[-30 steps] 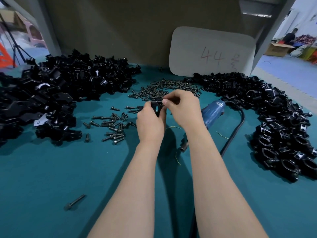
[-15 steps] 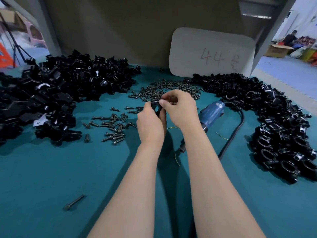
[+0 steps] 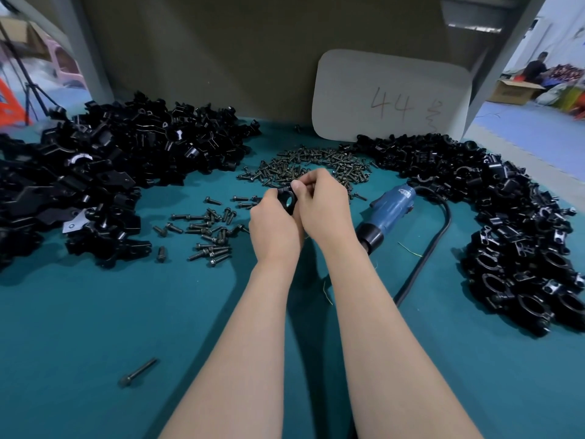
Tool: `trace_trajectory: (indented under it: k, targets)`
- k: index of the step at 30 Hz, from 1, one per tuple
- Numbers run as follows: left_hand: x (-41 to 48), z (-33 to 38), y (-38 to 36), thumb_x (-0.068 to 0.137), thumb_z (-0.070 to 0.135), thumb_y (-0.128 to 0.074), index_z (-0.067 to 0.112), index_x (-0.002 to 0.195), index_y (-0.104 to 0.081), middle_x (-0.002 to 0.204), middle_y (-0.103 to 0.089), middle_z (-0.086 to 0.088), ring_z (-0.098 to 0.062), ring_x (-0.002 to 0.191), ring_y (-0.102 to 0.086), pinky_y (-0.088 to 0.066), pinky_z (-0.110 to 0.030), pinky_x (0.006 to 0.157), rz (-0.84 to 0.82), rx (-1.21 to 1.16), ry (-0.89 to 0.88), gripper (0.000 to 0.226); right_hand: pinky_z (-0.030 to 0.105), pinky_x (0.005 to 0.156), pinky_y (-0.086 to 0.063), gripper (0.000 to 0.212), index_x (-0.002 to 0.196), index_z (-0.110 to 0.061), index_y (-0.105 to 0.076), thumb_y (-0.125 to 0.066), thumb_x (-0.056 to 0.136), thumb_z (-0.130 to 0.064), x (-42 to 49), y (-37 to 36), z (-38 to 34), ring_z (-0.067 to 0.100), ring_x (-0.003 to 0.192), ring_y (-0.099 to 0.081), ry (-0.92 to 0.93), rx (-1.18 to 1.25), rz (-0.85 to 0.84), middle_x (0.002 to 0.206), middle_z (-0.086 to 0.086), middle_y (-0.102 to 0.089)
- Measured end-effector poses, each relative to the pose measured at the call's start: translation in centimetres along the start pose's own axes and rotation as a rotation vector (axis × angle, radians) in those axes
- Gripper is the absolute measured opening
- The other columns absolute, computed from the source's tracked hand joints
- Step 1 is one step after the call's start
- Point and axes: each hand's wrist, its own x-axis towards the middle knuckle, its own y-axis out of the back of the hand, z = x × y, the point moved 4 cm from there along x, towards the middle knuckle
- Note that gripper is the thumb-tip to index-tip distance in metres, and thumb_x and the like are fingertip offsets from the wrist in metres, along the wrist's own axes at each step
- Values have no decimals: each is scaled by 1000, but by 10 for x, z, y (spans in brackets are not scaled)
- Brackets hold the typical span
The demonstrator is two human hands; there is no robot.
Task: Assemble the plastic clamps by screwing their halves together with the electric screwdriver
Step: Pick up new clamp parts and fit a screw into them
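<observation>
**Both hands on one clamp at mid-table**

From my station I see the left hand (image 3: 272,229) curled round a small black plastic clamp with a round bore (image 3: 287,203), holding it just above the teal-covered table (image 3: 79,327). The bore faces the camera. The right hand (image 3: 323,207) meets it from the other side, thumb and fingertips pinching the clamp's top edge. I cannot tell whether a screw sits under those fingertips. The two hands touch each other around the part.

The blue-bodied electric screwdriver with a black nose (image 3: 391,212) lies on the table just right of the right wrist, nose pointing toward me. Neither hand touches it. Its black cable (image 3: 433,245) loops off behind it and runs down the table.

Beyond the hands lies a dense heap of small dark screws (image 3: 310,166). A looser scatter of dark screws (image 3: 205,232) sits left of the left hand. One long dark bolt (image 3: 137,372) lies alone near the front left.

A big mound of loose black plastic clamp parts (image 3: 110,172) fills the left side. A curved bank of black ring-shaped clamps (image 3: 522,232) runs down the right side. At the back a white rounded card marked "44" (image 3: 389,96) leans against the wall.
</observation>
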Motion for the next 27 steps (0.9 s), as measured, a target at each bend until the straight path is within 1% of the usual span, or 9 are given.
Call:
trace_trajectory:
  k: [3,8,11,13,16,18,20,24,27]
  targets:
    - [1,0,0,97,22,-47,13,108,-55,86,-61,-4,-24,76,-54,-40,-34,62,44,102,-31,16,27,76,-34,14,100,-14,-50,-47,99,-27,1,-4,3,16,90,-47,-19,-51,-22,97,0,-54]
    - [-1,1,1,99,25,-48,11,129,-51,96,-64,-6,-28,89,-60,-49,-39,71,42,97,-84,33,29,72,-33,22,95,-14,-45,-44,100,-35,2,-4,5,19,85,-47,-24,-79,-42,91,0,-53]
    - [0,0,2,94,28,-58,19,109,-56,83,-57,12,-18,84,-59,-45,-27,66,13,-115,-20,18,27,65,-39,29,93,-14,-51,-49,97,-43,-1,0,4,13,78,-51,-32,2,-50,81,-6,-54]
    - [4,-3,7,93,26,-63,17,105,-57,81,-59,13,-12,79,-63,-49,-24,66,13,-365,100,17,22,58,-38,28,88,-17,-50,-50,96,-44,0,11,4,8,71,-53,-62,-1,-60,79,-7,-55]
    - [9,-6,9,95,16,-60,8,113,-51,91,-65,-3,-12,74,-67,-56,-23,72,-56,-919,310,22,32,65,-54,26,78,-12,-53,-58,94,-32,0,20,10,19,67,-62,-203,-135,-321,73,5,-65]
    - [11,-5,9,96,15,-58,7,115,-48,93,-62,-7,-14,75,-66,-55,-22,73,-102,-1092,365,22,29,59,-55,26,77,-6,-56,-64,91,-26,-8,13,11,20,57,-60,-306,-170,-531,62,8,-63]
    - [10,-5,7,96,14,-58,10,109,-47,96,-61,-9,-17,77,-66,-54,-25,77,-136,-1170,403,17,24,54,-52,26,82,-3,-58,-67,89,-26,-15,4,7,15,49,-55,-320,-256,-640,59,8,-62]
    - [10,-6,6,96,18,-59,14,108,-49,101,-64,-9,-18,85,-67,-53,-27,85,-166,-1151,437,16,32,67,-53,20,82,-4,-53,-65,88,-18,-21,-12,-2,17,49,-52,-258,-400,-741,59,6,-58]
    - [11,-5,5,96,20,-58,17,99,-55,101,-64,-8,-15,86,-66,-52,-25,84,-203,-1135,427,5,30,70,-50,21,74,-7,-54,-63,89,-19,-21,-13,-5,17,51,-51,-189,-531,-776,62,4,-58]
